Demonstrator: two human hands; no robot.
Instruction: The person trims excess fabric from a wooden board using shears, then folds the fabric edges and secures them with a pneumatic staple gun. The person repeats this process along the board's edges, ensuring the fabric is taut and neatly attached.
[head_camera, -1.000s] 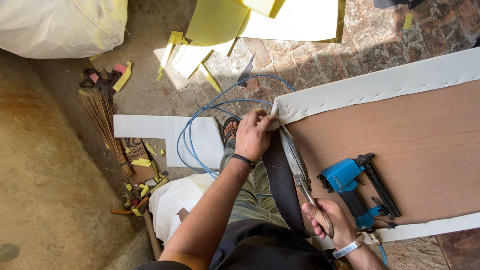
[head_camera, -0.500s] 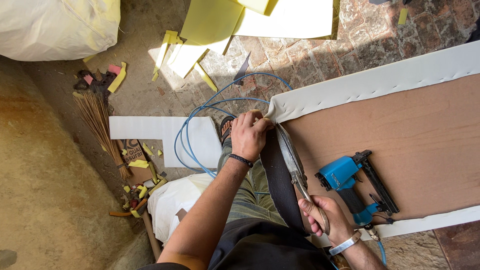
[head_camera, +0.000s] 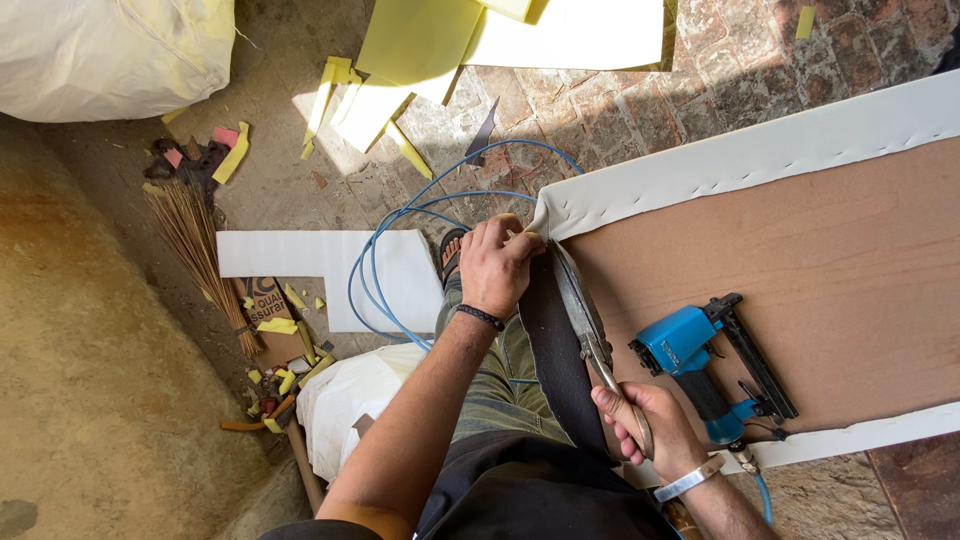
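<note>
Compared with one second ago, the left hand (head_camera: 497, 265) sits a little further toward the corner of the board, and the scissors reach close up to it.

Biggest thing is the flat brown wooden board (head_camera: 800, 280), wrapped along its far edge with white fabric (head_camera: 740, 160) fixed by a row of staples. It looks stiff and rather heavy, so I judge it is best gripped by its edges. The fabric is soft and light; it needs to be pinched tight near the cut. Left fingers are closed on the fabric corner and pull it up. On the board rests a blue pneumatic staple gun (head_camera: 705, 365), with its thin blue air hose (head_camera: 400, 230) looping on the brick floor. The right hand (head_camera: 645, 420) is wrapped around the handles of the long metal scissors (head_camera: 585, 320), whose blades lie along the near board edge.

For containers, only a large white sack (head_camera: 110, 55) is seen top left; it is full, but its contents are hidden.
</note>
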